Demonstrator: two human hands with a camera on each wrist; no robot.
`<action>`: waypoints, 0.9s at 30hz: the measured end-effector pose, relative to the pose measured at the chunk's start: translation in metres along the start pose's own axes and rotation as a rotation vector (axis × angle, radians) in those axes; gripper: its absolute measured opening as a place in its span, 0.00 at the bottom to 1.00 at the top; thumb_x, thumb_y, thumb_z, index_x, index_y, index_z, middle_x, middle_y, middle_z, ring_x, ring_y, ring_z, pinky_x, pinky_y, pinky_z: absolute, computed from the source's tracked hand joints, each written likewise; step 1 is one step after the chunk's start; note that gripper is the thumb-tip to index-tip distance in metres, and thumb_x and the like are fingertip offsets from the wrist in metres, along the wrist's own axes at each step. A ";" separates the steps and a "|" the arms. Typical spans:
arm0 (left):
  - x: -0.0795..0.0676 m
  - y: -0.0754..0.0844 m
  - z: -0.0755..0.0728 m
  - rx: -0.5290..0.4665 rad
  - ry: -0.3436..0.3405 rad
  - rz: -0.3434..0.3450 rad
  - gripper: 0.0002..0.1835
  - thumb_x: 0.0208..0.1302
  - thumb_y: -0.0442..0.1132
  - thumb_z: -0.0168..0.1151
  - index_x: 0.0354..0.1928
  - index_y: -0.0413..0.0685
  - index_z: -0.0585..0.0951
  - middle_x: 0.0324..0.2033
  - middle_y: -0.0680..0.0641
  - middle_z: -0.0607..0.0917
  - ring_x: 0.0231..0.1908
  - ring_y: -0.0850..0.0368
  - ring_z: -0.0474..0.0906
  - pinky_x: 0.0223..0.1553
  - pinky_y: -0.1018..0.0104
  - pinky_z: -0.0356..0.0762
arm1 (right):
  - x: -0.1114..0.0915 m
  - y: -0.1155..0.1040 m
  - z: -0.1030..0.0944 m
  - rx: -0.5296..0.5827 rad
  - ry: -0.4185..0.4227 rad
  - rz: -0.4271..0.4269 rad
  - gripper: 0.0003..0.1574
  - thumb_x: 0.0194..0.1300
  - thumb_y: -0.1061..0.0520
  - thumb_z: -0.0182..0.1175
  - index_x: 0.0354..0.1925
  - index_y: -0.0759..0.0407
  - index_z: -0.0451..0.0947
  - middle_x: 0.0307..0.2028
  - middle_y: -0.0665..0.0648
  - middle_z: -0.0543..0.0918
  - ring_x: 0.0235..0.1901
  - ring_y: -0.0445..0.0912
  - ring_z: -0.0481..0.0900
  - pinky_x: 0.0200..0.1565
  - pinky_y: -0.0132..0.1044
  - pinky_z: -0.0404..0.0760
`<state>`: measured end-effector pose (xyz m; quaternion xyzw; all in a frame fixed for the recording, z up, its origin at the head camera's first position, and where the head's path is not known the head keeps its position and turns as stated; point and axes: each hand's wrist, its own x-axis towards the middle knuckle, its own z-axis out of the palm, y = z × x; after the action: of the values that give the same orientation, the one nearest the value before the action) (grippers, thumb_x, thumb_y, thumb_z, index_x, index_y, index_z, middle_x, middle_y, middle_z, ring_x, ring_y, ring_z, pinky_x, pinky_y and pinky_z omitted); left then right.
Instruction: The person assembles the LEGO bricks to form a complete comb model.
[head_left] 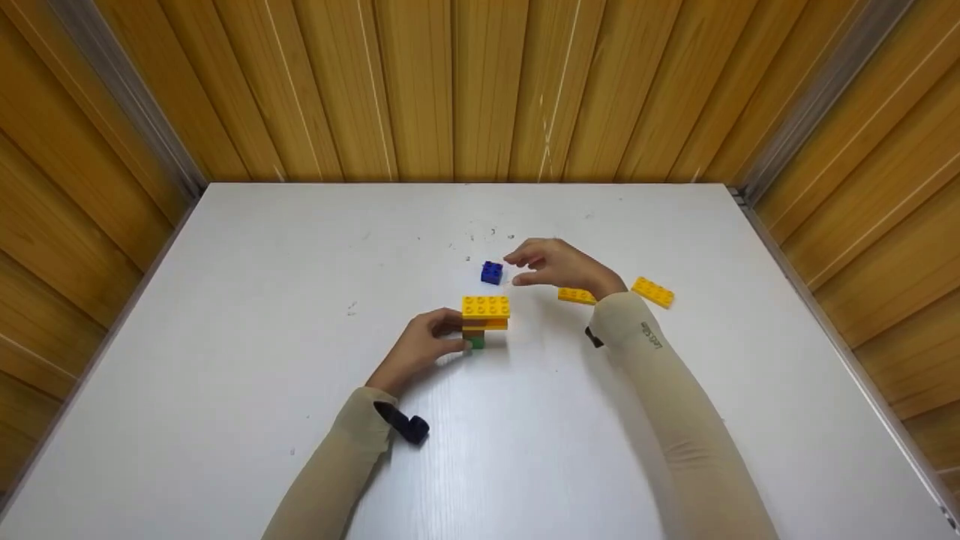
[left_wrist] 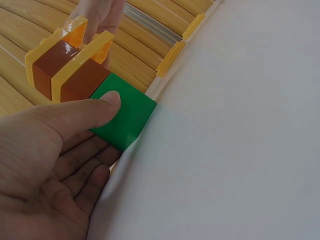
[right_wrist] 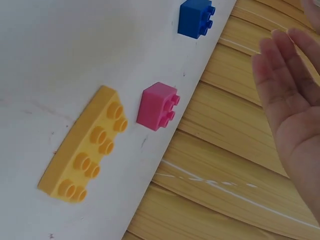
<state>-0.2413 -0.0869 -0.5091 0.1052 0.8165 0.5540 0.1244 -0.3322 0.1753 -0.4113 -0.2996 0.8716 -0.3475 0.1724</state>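
A stack of toy building bricks (head_left: 486,307) stands upright on the white table, gripped low down by my left hand (head_left: 420,345). In the left wrist view, the thumb lies across the green brick (left_wrist: 131,112) at its base, fingers behind it. Brown bricks (left_wrist: 80,81) and two longer yellow plates (left_wrist: 80,57) alternate above the green one. My right hand (head_left: 559,264) hovers with fingers parted and nothing between them, just right of a blue brick (head_left: 492,273). A pink brick (right_wrist: 156,106) appears in the right wrist view; in the head view the right hand hides it.
One yellow plate (head_left: 576,295) lies partly behind the right wrist, another yellow plate (head_left: 653,292) farther right. Wood-patterned panels (head_left: 450,90) rise behind the table (head_left: 225,300) and along both sides.
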 end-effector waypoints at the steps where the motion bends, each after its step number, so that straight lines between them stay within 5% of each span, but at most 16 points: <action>1: 0.000 0.000 0.000 0.003 0.002 -0.001 0.22 0.56 0.37 0.70 0.54 0.49 0.79 0.52 0.50 0.82 0.55 0.54 0.78 0.64 0.57 0.71 | 0.000 0.002 -0.001 0.005 0.008 0.018 0.28 0.62 0.52 0.65 0.59 0.57 0.76 0.57 0.63 0.77 0.59 0.60 0.73 0.63 0.51 0.72; 15: 0.000 0.002 0.001 0.013 0.008 -0.015 0.22 0.56 0.37 0.70 0.53 0.50 0.79 0.52 0.50 0.82 0.55 0.54 0.78 0.63 0.57 0.71 | 0.003 0.036 -0.003 0.003 0.165 0.173 0.34 0.63 0.52 0.64 0.65 0.61 0.69 0.60 0.63 0.74 0.58 0.56 0.72 0.65 0.51 0.70; 27: -0.001 0.001 0.001 0.021 0.009 0.019 0.22 0.56 0.37 0.70 0.54 0.49 0.79 0.52 0.48 0.82 0.54 0.53 0.78 0.62 0.56 0.72 | 0.003 0.053 -0.003 0.017 0.183 0.321 0.38 0.64 0.52 0.63 0.69 0.56 0.63 0.65 0.60 0.68 0.63 0.57 0.68 0.66 0.51 0.68</action>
<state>-0.2398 -0.0862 -0.5081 0.1118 0.8218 0.5469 0.1143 -0.3574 0.2051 -0.4471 -0.1223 0.9174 -0.3485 0.1482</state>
